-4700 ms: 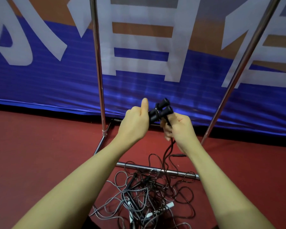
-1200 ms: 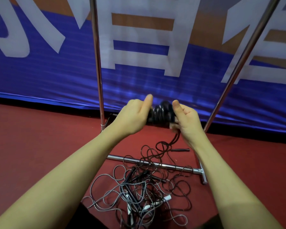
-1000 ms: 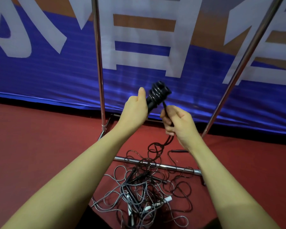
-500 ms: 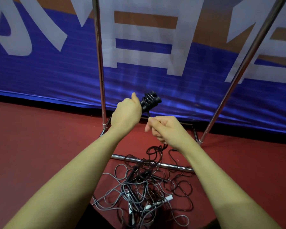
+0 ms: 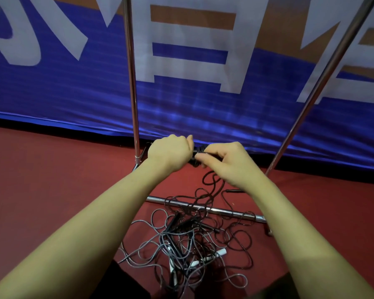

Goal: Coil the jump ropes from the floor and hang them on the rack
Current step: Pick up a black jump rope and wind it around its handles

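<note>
The left hand is fisted round the black handles, which poke out toward 3 o'clock, their long axis roughly level. The right hand meets them there, fingers curled and pinching the cord. That cord falls toward 6 o'clock into the tangle of ropes across the rack's bottom bar. I judge the right hand, nearer the slack, winds next.
</note>
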`<state>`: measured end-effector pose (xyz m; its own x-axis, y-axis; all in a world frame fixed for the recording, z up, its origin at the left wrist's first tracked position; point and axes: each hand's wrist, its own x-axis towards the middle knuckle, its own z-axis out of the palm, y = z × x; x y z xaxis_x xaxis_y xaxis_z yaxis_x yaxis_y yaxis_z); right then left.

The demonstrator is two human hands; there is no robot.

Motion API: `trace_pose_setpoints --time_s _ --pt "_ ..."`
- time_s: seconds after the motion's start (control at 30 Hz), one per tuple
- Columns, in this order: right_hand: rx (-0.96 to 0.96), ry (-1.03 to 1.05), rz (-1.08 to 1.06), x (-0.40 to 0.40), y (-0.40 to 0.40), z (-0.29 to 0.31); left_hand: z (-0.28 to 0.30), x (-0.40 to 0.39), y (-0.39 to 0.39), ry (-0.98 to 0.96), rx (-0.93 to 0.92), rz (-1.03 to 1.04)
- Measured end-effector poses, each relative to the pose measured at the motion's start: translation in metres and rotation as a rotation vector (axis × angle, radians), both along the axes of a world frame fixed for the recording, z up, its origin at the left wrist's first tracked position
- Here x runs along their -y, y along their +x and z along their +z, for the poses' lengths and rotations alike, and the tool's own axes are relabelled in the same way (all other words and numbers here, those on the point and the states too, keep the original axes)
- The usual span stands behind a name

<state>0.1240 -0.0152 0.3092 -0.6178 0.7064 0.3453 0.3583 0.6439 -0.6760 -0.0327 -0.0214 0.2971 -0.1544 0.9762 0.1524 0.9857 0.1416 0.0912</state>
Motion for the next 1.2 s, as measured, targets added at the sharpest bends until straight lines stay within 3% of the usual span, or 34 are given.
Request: trace_pose_setpoints --time_s 0.23,0.43,0.67,0.77,0.87,0.93,1.0,1.13,1.2 --pt "-0.228 -0.140 -0.202 -0.014 0.005 -0.001 0.010 0.015 0.011 -0.049 -0.010 -0.204" --pt "-0.353 -0.328 -0.226 -0.022 0.008 -0.004 0.012 0.021 0.014 0.007 -0.038 -0.311" --pt "-0.501 -0.502 -0.136 -0.023 0.011 -0.009 0.007 0.028 0.006 0.387 -0.065 -0.537" --pt "-0.555 -0.522 -0.100 -0.020 0.010 -0.008 0.004 0.027 0.007 0.459 0.062 -0.581" --pt "-0.552 -0.534 -0.098 -0.018 0.008 -0.009 0.009 0.029 0.010 0.476 0.343 -0.619" --pt "-0.478 -0.489 -0.134 -0.015 0.005 -0.011 0.014 0.032 0.011 0.448 0.503 -0.581" --pt "-0.450 -0.480 -0.155 -0.014 -0.001 -0.014 0.020 0.032 0.013 0.457 0.547 -0.477" --pt "-0.445 -0.539 -0.166 -0.011 -0.013 -0.017 0.027 0.020 0.016 0.435 0.851 -0.089" --pt "-0.407 -0.568 -0.094 -0.007 -0.014 -0.018 0.027 0.011 0.008 0.402 0.788 0.035"
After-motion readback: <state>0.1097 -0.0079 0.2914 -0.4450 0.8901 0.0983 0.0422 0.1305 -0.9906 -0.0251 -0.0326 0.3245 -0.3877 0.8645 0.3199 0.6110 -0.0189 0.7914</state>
